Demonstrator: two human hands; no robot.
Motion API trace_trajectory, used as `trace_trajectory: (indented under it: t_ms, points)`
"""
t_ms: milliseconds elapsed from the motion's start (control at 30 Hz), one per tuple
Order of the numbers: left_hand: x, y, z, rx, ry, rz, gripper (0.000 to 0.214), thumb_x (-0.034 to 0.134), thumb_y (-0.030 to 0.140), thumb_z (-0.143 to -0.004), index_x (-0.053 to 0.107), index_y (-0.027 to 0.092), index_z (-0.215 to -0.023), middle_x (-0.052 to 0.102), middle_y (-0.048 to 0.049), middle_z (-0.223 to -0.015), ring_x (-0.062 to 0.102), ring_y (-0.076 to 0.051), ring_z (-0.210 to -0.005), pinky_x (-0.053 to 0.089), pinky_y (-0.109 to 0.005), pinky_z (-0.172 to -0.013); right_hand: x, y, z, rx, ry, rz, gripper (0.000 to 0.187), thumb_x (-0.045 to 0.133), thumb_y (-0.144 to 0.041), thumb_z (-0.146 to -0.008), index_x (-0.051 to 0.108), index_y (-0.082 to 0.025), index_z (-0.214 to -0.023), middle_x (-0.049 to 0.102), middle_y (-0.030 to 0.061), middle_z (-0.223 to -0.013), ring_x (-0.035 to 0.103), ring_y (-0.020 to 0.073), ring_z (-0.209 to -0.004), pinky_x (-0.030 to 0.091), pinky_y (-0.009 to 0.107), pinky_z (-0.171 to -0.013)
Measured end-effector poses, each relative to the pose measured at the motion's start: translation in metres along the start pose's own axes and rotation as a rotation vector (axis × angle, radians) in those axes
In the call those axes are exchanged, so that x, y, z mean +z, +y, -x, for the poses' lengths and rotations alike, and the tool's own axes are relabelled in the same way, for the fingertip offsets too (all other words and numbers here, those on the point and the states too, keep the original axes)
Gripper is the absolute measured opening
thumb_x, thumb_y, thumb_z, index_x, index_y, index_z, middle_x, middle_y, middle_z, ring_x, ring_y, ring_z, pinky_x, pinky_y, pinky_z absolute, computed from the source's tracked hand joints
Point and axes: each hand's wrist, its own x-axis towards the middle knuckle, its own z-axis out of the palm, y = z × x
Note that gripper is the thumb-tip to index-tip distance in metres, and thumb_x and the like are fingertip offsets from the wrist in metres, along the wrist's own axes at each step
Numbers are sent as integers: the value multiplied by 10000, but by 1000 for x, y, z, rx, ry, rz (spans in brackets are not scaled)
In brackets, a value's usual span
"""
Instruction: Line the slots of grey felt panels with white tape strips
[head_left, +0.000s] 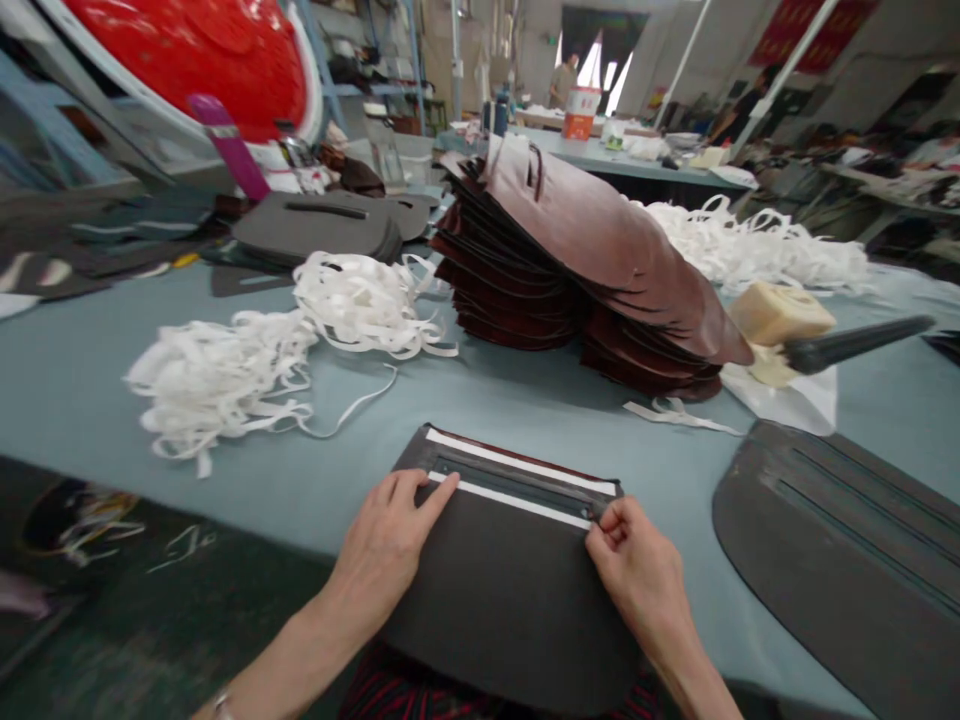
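At a blue workshop table (510, 400), left grip (386, 530) spreads over grey panel (517, 600), right grip (643, 560) pinching it.

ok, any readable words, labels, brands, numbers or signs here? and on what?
None legible.
Red banner at the back: yellowish characters, too blurred to read.
Red-and-white container on the far table: markings too small to read.
Dark panel under the hands: no lettering visible.
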Motion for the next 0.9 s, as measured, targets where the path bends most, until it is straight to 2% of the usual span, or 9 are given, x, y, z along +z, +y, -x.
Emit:
trace_trajectory:
  t_ms: [133,400,533,633,700,733,800,900]
  points:
    - [-4,-2,-4,-57,-14,-23,534,396,48,-867,445,243,-1362,511,-117,-1123,490,-232,-992,495,-384,-816,3,5,-2,-19,-8,4,115,467,-341,-729,423,-253,-671,492,-66,-495,498,138,-462,309,250,-510]
    - [-7,-5,-2,-22,-10,-83,513,353,28,-881,425,162,-1371,535,-123,-1167,495,-236,-1016,467,-369,-819,2,3,-3,1,-38,18,119,462,-343,-732,417,-255,-665,485,-74,-489,494,134,-454,310,255,-506]
    - [-9,2,-7,-9,-64,-224,509,369,22,-866,437,135,-1358,571,-118,-1115,516,-233,-950,463,-366,-759,4,7,-2,4,-43,36,129,492,-323,-742,418,-251,-665,480,-76,-494,490,127,-457,320,249,-501]
    - [-10,8,-12,56,-77,-335,501,399,4,-834,470,80,-1323,580,-136,-1112,519,-240,-909,464,-373,-716,2,7,0,-31,-51,116,122,509,-298,-774,441,-244,-687,495,-65,-510,489,129,-447,320,249,-483]
    - [-11,11,-14,97,-64,-375,493,406,-18,-811,503,56,-1288,569,-151,-1153,518,-243,-906,464,-377,-707,1,-1,1,-136,8,217,61,490,-268,-816,507,-236,-767,574,-28,-630,500,135,-467,320,260,-472]
    - [-11,12,-15,105,-56,-385,488,406,-25,-804,516,49,-1274,565,-156,-1167,519,-242,-901,464,-378,-701,2,-7,2,-231,49,248,78,468,-238,-838,545,-229,-846,607,1,-726,525,144,-512,338,265,-483]
    - [-11,14,-16,95,-48,-383,484,403,-26,-805,523,52,-1267,568,-155,-1158,524,-238,-891,464,-372,-685,6,-26,1,-495,101,248,262,417,-144,-861,565,-211,-1066,619,61,-934,582,176,-700,413,282,-584]
    - [-11,16,-14,54,-53,-356,491,411,-12,-816,504,69,-1291,576,-146,-1127,529,-236,-902,465,-361,-677,20,-57,-2,-845,26,227,472,414,-42,-831,494,-184,-1274,576,114,-1089,536,233,-958,437,351,-787]
